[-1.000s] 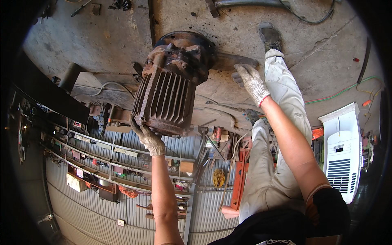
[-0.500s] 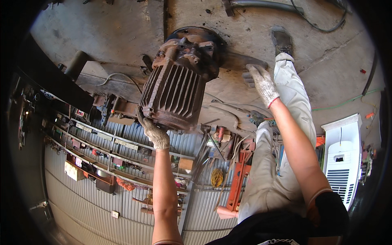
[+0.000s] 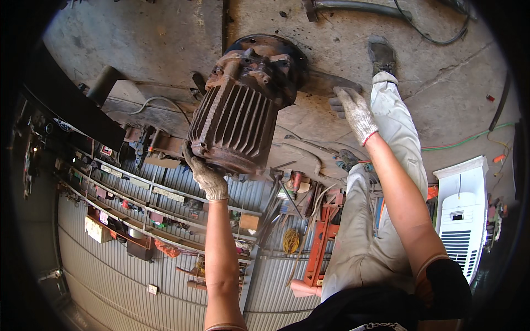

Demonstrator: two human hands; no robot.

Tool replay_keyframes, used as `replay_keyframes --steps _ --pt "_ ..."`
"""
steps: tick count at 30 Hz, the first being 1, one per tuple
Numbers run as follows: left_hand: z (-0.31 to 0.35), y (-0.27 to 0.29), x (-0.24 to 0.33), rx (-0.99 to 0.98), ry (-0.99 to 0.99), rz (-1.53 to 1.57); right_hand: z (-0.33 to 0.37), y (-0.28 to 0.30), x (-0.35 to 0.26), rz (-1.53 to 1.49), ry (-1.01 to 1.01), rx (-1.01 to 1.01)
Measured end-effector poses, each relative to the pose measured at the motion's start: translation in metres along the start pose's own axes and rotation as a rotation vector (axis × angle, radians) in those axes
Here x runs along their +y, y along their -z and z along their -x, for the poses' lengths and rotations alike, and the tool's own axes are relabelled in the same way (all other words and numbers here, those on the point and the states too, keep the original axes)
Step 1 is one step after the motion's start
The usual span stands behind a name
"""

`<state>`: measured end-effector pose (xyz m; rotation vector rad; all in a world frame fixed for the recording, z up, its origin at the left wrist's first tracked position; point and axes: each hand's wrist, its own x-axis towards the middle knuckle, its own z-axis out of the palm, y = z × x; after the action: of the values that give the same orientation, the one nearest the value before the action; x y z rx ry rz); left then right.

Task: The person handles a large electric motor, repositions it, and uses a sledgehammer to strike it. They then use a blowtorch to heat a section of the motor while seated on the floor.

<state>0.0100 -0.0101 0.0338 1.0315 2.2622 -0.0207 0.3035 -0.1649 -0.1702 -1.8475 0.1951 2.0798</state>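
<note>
A rusty electric motor [image 3: 234, 118] with long cooling fins sits left of centre, its round dark flange [image 3: 259, 41] at the far end against the floor. My left hand [image 3: 208, 179], in a pale knitted glove with a dark palm, grips the motor's near left rim, fingers curled along its edge. To the right of the motor, my gloved right hand [image 3: 353, 110] has its fingers stretched out toward the left, apart from the housing. Beside those fingertips, a flat dark shape [image 3: 326, 83] runs from the flange; whether it is a bar or a shadow I cannot tell.
A bent metal tube [image 3: 361, 6] and a black cable lie on the concrete floor at the far side. A dark pipe stub [image 3: 104, 85] stands at left. Cluttered shelves [image 3: 160, 193], an orange frame [image 3: 321, 243] and a white appliance panel [image 3: 461, 220] surround my legs.
The motor's near end has shifted very slightly left, with my left hand still on it. The right hand stays in practically the same place.
</note>
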Motion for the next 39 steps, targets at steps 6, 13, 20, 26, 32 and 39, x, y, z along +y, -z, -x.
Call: replay_keyframes --steps 6,13,20,26,32,39 --pt "0.000 -0.001 0.000 0.003 0.008 0.126 0.001 -0.001 0.000 -0.024 0.011 -0.002" --pt "-0.002 0.001 -0.007 -0.007 -0.066 0.111 0.002 -0.001 -0.005 -0.004 0.024 -0.010" --pt "0.000 0.001 -0.005 -0.013 -0.120 0.019 0.009 -0.004 -0.011 -0.039 -0.023 0.002" --pt "0.001 0.001 -0.005 -0.019 -0.173 -0.081 0.011 -0.004 -0.008 -0.056 -0.034 -0.003" --pt "0.002 0.000 -0.005 -0.008 -0.165 -0.074 0.010 -0.003 0.002 -0.050 0.000 0.006" --pt "0.002 0.001 -0.007 -0.008 -0.199 -0.114 0.003 0.000 0.015 0.042 0.071 0.004"
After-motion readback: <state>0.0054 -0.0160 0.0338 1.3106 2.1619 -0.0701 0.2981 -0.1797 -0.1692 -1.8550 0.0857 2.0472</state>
